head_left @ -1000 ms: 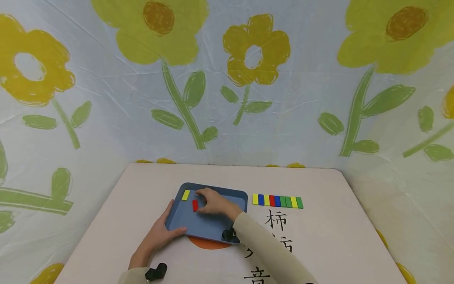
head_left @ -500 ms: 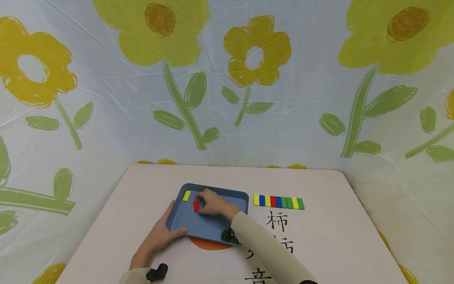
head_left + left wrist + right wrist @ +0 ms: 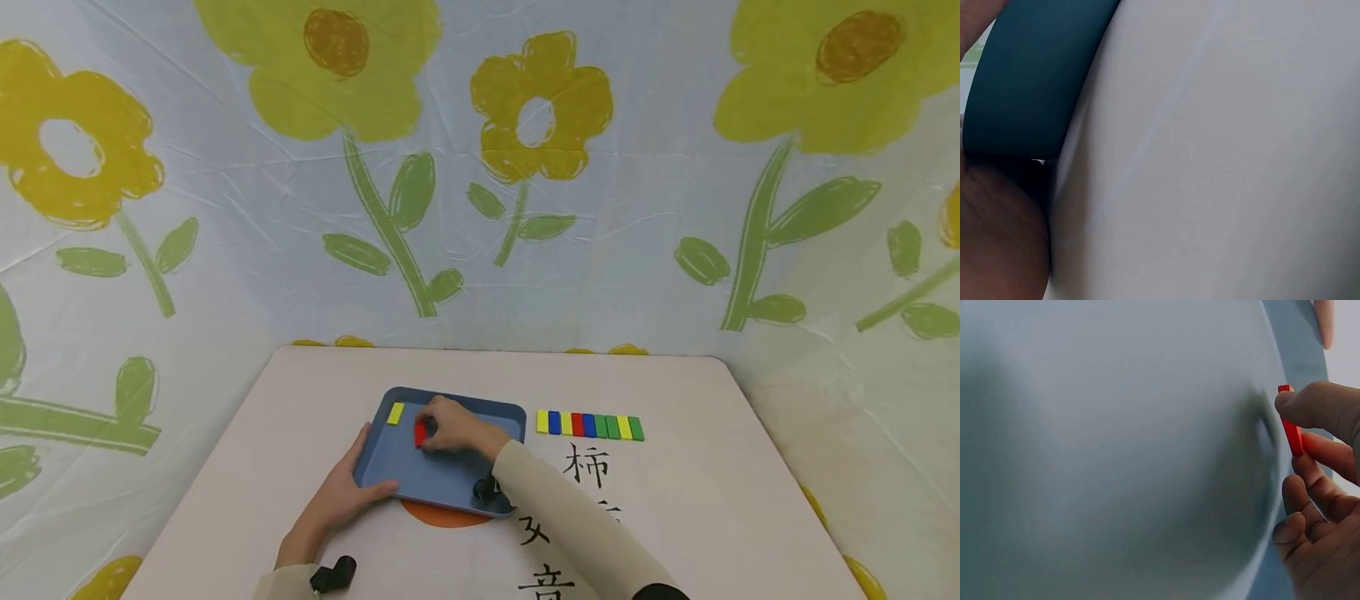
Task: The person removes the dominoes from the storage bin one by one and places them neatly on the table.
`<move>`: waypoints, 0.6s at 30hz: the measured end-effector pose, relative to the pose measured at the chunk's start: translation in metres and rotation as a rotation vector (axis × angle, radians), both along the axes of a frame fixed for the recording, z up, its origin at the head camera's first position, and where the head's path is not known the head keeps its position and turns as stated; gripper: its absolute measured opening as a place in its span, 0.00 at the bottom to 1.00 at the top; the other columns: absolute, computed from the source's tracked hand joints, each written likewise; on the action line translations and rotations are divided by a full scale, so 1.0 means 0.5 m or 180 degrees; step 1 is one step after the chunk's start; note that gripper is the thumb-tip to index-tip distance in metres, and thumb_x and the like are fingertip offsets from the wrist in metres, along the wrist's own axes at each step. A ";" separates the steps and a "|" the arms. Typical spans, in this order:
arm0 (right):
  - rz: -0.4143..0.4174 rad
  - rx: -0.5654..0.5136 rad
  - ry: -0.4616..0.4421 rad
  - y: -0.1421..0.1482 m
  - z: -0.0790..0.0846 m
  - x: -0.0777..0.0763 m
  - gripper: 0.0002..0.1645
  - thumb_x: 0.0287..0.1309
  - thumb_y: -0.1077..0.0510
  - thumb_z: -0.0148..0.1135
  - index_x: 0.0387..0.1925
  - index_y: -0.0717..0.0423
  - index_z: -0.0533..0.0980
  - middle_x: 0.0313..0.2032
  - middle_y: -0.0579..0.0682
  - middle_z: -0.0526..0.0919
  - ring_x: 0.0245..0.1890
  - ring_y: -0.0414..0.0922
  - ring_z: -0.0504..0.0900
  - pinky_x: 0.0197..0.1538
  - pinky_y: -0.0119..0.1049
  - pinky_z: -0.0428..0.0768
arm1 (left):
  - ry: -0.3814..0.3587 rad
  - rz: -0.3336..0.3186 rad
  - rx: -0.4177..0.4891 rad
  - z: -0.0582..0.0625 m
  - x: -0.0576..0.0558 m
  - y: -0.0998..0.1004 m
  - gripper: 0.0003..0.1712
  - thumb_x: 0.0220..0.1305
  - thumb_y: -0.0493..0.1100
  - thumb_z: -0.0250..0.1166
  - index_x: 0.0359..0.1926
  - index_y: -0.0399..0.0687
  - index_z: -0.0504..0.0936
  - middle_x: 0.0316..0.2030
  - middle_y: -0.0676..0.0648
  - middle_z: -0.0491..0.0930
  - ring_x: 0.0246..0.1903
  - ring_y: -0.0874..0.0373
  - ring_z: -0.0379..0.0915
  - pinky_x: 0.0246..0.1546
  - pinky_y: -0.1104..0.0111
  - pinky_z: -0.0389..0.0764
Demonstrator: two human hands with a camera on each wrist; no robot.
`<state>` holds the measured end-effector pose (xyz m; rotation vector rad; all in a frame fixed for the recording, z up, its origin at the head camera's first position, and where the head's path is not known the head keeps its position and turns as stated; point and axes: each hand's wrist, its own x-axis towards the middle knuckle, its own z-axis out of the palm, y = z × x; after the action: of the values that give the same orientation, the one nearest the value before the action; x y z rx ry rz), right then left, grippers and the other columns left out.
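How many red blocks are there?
2: one red block pinched by the right hand over the blue tray, one red block in the row on the table. Others may be hidden.

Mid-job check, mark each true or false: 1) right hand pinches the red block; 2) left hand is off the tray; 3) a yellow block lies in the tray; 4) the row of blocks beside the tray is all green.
1) The right hand pinches the red block: true.
2) The left hand is off the tray: false, it holds the tray's near left edge.
3) A yellow block lies in the tray: true, at its far left corner.
4) The row of blocks is all green: false, it mixes yellow, blue, red and green.
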<state>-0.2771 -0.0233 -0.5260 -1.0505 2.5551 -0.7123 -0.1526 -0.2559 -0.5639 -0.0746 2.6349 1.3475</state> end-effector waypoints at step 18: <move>-0.0329 -0.0222 0.0021 0.154 0.060 -0.030 0.28 0.60 0.56 0.72 0.61 0.58 0.80 0.53 0.54 0.80 0.38 0.41 0.75 0.41 0.31 0.78 | -0.0008 -0.0013 -0.0079 0.001 -0.007 0.005 0.70 0.56 0.64 0.76 0.84 0.59 0.37 0.83 0.40 0.41 0.80 0.32 0.41 0.75 0.33 0.53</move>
<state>-0.2923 0.0535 -0.4961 -0.9484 2.6233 -0.8313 -0.1559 -0.2533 -0.5636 -0.0740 2.6484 1.3128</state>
